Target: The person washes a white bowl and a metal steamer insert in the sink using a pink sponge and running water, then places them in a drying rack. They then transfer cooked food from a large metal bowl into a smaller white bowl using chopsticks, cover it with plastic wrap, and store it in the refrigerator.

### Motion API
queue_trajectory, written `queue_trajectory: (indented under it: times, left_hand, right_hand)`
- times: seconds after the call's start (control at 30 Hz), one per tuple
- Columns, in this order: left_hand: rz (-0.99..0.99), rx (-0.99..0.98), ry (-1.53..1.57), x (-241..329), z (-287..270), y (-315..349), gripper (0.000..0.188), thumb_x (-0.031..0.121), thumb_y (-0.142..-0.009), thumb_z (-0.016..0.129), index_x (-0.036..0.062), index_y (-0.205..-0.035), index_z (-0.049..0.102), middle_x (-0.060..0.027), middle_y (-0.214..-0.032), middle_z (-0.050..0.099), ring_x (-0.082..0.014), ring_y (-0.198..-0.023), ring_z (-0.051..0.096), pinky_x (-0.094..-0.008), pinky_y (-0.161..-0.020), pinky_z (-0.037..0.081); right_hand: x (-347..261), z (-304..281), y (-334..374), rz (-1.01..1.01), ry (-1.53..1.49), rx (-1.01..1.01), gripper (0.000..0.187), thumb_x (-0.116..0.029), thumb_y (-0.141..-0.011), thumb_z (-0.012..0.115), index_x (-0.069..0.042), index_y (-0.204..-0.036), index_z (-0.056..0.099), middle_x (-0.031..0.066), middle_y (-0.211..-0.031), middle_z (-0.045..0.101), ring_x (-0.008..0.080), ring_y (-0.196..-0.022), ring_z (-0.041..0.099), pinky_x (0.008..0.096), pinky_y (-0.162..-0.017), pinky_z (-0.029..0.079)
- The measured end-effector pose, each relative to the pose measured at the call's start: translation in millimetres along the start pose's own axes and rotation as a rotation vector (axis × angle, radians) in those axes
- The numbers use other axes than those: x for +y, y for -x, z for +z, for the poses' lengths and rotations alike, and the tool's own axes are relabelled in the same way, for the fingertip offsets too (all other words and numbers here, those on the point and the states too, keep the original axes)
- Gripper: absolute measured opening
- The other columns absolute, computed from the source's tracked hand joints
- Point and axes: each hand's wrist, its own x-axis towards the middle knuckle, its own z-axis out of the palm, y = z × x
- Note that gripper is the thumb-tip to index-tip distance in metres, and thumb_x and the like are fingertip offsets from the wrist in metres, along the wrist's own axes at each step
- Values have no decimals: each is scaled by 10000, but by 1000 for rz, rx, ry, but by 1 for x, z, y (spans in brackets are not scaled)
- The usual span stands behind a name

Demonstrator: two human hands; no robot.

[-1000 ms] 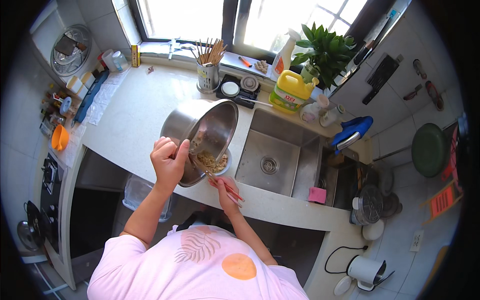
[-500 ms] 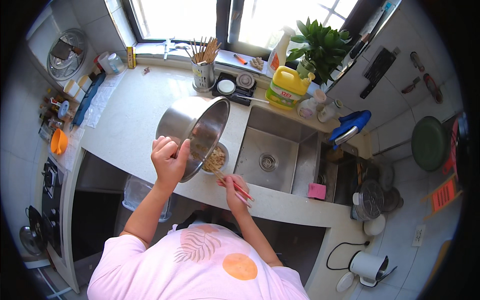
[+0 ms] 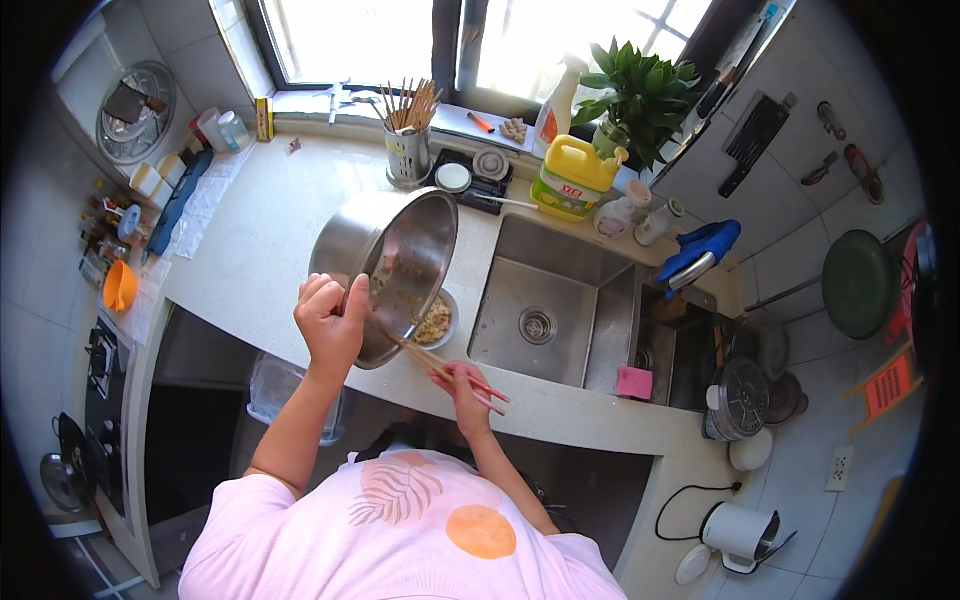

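Observation:
My left hand grips the near rim of a steel mixing bowl, thumb up, holding it tilted on its side with the mouth facing right. Bits of food cling to its inner wall. In my right hand is a pair of chopsticks with reddish ends; their tips reach to the bowl's lower rim. Just under and right of the tilted rim stands a smaller bowl on the counter, with chopped, pale brownish food inside. The steel bowl hides part of it.
A steel sink lies to the right, with a pink sponge on its near edge. Behind are a utensil holder, a yellow jug and a potted plant. A clear plastic bin sits below the counter at left.
The steel bowl has tipped back slightly, showing more of its inside. My left hand has shifted a little left. The chopstick tips have moved left, from the small bowl to the steel bowl's rim.

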Motion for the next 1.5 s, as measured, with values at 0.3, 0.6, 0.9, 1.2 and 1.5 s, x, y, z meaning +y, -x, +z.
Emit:
queue_trajectory:
  times: [0.3, 0.6, 0.9, 1.2, 1.5]
  left_hand:
    - [-18, -8, -4, 2, -1, 2, 448, 46, -709, 671, 52, -485, 284, -36, -484, 291, -175, -486, 285, -313, -504, 240]
    - [-16, -11, -46, 1, -2, 2, 446, 53, -711, 671, 50, -484, 287, -35, -476, 291, -178, -481, 287, -311, -499, 246]
    - [-54, -4, -35, -4, -10, 2, 450, 59, -712, 676, 46, -488, 285, -42, -483, 283, -181, -486, 278, -314, -491, 245]
    - [-75, -16, -20, -1, -10, 0, 454, 61, -715, 673, 48, -489, 280, -41, -487, 284, -181, -486, 276, -314, -495, 242]
    - [4, -14, -29, -4, -11, -4, 453, 33, -752, 649, 36, -514, 264, -21, -516, 252, -130, -502, 239, -291, -462, 195]
  right_hand:
    - [5, -6, -14, -30, 4, 23, 224, -183, -912, 442, 29, -941, 506, 148, -940, 565, 276, -847, 614, 307, -773, 525]
    - [-6, -11, -14, -20, -17, 78, 230, -194, -912, 443, 23, -944, 509, 138, -882, 579, 259, -828, 622, 298, -742, 532]
    - [-2, -9, -28, -12, -44, 135, 246, -197, -914, 442, 38, -954, 504, 134, -934, 559, 258, -856, 611, 313, -784, 518]
    - [3, -7, -35, -43, -24, 140, 235, -186, -906, 457, 40, -946, 509, 146, -914, 567, 272, -826, 617, 307, -754, 533]
    - [-11, 0, -25, -60, 35, 123, 232, -195, -904, 463, 32, -937, 502, 141, -896, 560, 261, -789, 624, 300, -722, 541]
